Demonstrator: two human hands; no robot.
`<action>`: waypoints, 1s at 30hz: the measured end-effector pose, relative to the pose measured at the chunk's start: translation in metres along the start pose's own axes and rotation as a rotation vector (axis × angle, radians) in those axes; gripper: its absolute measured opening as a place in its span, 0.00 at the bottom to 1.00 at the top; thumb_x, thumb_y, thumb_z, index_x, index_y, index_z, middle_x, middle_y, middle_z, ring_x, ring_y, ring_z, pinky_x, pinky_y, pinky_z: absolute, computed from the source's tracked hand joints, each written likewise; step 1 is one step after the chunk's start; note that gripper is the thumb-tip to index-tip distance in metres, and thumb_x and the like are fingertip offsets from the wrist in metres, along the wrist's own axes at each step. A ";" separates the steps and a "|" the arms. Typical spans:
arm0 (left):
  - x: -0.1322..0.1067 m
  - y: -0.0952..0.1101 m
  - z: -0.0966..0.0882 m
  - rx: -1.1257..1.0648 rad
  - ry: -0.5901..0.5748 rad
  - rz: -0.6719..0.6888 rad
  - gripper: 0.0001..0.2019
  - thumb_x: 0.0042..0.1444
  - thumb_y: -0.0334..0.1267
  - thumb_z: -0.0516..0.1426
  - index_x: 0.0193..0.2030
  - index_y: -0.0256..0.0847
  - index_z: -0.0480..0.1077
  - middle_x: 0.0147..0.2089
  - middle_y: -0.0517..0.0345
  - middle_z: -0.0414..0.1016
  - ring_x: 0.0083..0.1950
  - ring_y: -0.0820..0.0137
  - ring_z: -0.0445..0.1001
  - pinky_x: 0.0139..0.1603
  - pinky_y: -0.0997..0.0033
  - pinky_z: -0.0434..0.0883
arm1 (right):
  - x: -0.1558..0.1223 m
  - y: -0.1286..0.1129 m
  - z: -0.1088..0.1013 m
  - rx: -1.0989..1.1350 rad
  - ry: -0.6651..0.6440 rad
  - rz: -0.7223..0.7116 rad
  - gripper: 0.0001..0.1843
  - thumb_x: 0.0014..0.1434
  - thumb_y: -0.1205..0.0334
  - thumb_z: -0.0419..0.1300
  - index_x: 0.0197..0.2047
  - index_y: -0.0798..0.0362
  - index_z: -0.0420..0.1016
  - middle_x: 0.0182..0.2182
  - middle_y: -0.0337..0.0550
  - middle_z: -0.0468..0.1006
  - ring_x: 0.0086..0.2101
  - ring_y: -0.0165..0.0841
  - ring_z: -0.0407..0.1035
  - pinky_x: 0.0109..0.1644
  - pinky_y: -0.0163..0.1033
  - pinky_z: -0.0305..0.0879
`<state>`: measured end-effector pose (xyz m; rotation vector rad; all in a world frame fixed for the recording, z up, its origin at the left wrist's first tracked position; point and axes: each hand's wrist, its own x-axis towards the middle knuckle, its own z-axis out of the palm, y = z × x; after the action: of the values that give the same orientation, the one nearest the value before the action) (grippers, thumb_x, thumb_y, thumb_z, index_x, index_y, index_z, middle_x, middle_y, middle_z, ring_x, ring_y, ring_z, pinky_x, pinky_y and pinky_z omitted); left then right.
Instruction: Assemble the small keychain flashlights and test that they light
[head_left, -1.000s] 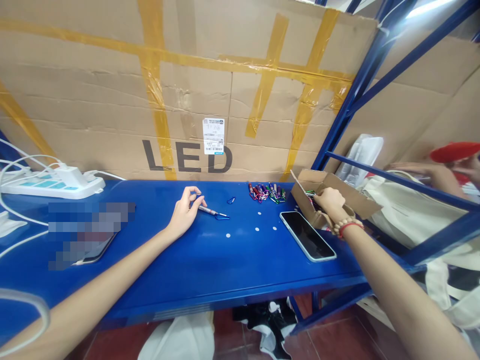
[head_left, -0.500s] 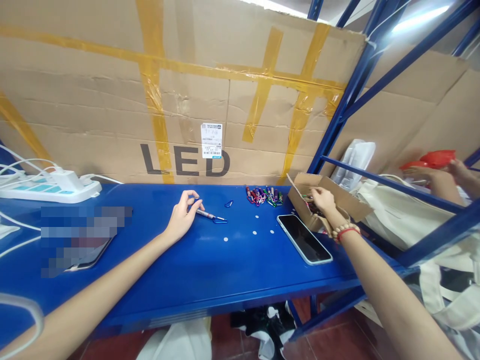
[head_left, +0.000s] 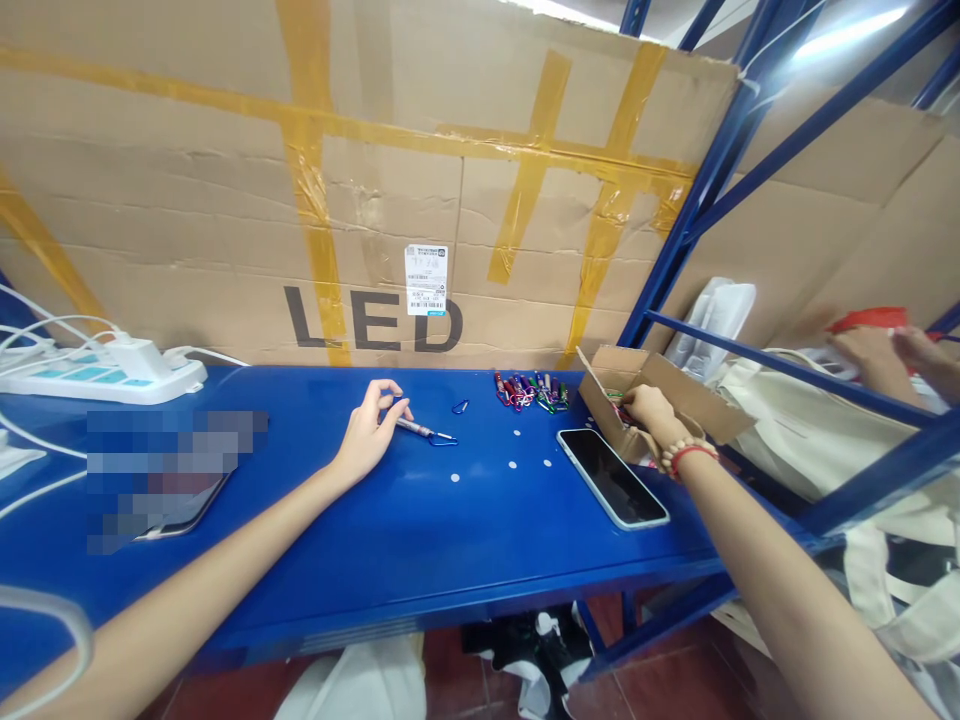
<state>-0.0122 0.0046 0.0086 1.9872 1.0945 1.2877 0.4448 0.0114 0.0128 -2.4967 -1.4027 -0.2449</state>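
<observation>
My left hand (head_left: 372,425) rests on the blue shelf top with its fingers curled around one end of a slim silvery tube (head_left: 417,428). A blue carabiner (head_left: 443,440) is at the tube's other end, on the surface. Behind it lies a loose small blue carabiner (head_left: 460,407). My right hand (head_left: 651,410) reaches into an open cardboard box (head_left: 616,432); its fingertips and most of the contents are hidden by the hand and flaps. Left of the box lies a cluster of small colourful tubes with carabiners (head_left: 529,392).
A phone (head_left: 615,480) lies in front of the box. Another flat device (head_left: 187,505), partly blurred out, is at left, near a white power strip (head_left: 161,385) with cables. A large carton (head_left: 375,220) stands behind. Another person's hands (head_left: 874,350) are at far right with something red.
My right hand has sunk slightly deeper into the box. My left hand stays in place with the tube. The other person's hands have shifted on the red thing.
</observation>
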 end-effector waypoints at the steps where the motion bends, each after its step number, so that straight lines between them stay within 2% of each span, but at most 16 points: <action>1: 0.000 0.000 0.000 -0.003 -0.001 0.001 0.09 0.57 0.44 0.49 0.40 0.44 0.55 0.29 0.62 0.75 0.33 0.69 0.75 0.42 0.69 0.68 | 0.000 0.000 -0.001 -0.009 -0.036 0.009 0.09 0.46 0.71 0.60 0.32 0.59 0.81 0.27 0.54 0.79 0.30 0.38 0.74 0.34 0.37 0.68; 3: 0.000 -0.001 0.000 -0.005 -0.002 0.001 0.09 0.57 0.44 0.49 0.40 0.44 0.55 0.29 0.62 0.74 0.33 0.69 0.75 0.42 0.69 0.68 | 0.000 -0.002 -0.002 -0.029 -0.078 0.019 0.10 0.48 0.68 0.60 0.34 0.59 0.80 0.30 0.55 0.79 0.32 0.39 0.74 0.35 0.37 0.68; 7: -0.001 0.000 -0.001 -0.011 0.004 0.010 0.09 0.57 0.45 0.49 0.40 0.44 0.55 0.29 0.62 0.74 0.33 0.69 0.75 0.42 0.68 0.68 | 0.000 -0.006 -0.003 -0.049 -0.081 -0.007 0.13 0.50 0.68 0.59 0.40 0.58 0.79 0.36 0.56 0.78 0.36 0.38 0.74 0.39 0.37 0.68; 12: -0.002 0.005 -0.003 -0.015 0.008 0.022 0.08 0.58 0.43 0.48 0.40 0.43 0.55 0.29 0.62 0.74 0.32 0.71 0.74 0.40 0.70 0.68 | -0.005 -0.008 -0.004 -0.026 -0.087 -0.035 0.10 0.48 0.70 0.59 0.34 0.56 0.80 0.31 0.51 0.79 0.32 0.36 0.74 0.37 0.36 0.68; 16: -0.002 0.006 -0.004 -0.029 0.009 0.041 0.09 0.58 0.44 0.48 0.41 0.43 0.55 0.29 0.62 0.74 0.32 0.71 0.74 0.39 0.70 0.68 | -0.015 -0.010 -0.010 0.004 -0.020 -0.021 0.07 0.45 0.71 0.61 0.29 0.59 0.80 0.29 0.53 0.79 0.32 0.38 0.74 0.37 0.36 0.67; 20: -0.003 0.004 -0.002 -0.057 -0.002 0.030 0.09 0.58 0.43 0.49 0.41 0.43 0.57 0.29 0.62 0.75 0.33 0.70 0.75 0.39 0.70 0.69 | -0.024 -0.015 -0.021 0.055 0.142 -0.009 0.13 0.51 0.70 0.57 0.40 0.58 0.79 0.37 0.55 0.78 0.39 0.40 0.73 0.43 0.39 0.67; 23: -0.004 0.002 0.001 -0.089 -0.062 0.012 0.11 0.56 0.43 0.51 0.43 0.42 0.60 0.31 0.59 0.76 0.36 0.68 0.77 0.40 0.69 0.69 | -0.028 -0.024 -0.034 0.351 0.368 -0.015 0.13 0.52 0.69 0.57 0.41 0.60 0.77 0.40 0.56 0.77 0.40 0.40 0.73 0.46 0.40 0.67; 25: -0.003 0.001 0.003 -0.073 -0.080 0.018 0.10 0.55 0.44 0.51 0.41 0.42 0.65 0.35 0.56 0.77 0.38 0.66 0.77 0.41 0.68 0.69 | -0.033 -0.040 -0.044 0.592 0.509 -0.019 0.13 0.51 0.67 0.60 0.41 0.62 0.77 0.39 0.57 0.78 0.38 0.39 0.74 0.44 0.38 0.69; 27: -0.002 0.001 0.003 -0.010 -0.075 0.050 0.10 0.55 0.44 0.52 0.36 0.41 0.69 0.38 0.55 0.77 0.41 0.65 0.76 0.44 0.66 0.69 | -0.045 -0.067 -0.055 0.720 0.575 -0.047 0.16 0.50 0.63 0.62 0.43 0.62 0.75 0.40 0.56 0.78 0.38 0.38 0.74 0.43 0.38 0.70; 28: -0.002 0.001 0.003 0.016 -0.075 0.067 0.10 0.55 0.44 0.52 0.34 0.41 0.70 0.39 0.55 0.77 0.42 0.64 0.75 0.46 0.66 0.68 | -0.054 -0.085 -0.059 0.883 0.618 -0.086 0.18 0.48 0.61 0.64 0.41 0.62 0.75 0.39 0.55 0.78 0.38 0.38 0.74 0.43 0.39 0.70; 30: -0.001 0.002 0.002 0.014 -0.097 0.077 0.11 0.56 0.45 0.51 0.33 0.41 0.70 0.38 0.56 0.76 0.41 0.65 0.75 0.47 0.66 0.68 | -0.079 -0.128 -0.065 1.135 0.537 -0.223 0.18 0.43 0.57 0.68 0.36 0.61 0.77 0.34 0.52 0.80 0.34 0.37 0.75 0.42 0.40 0.71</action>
<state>-0.0101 0.0026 0.0084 2.0970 0.9931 1.2116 0.2933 -0.0093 0.0723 -1.2359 -1.1015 -0.0932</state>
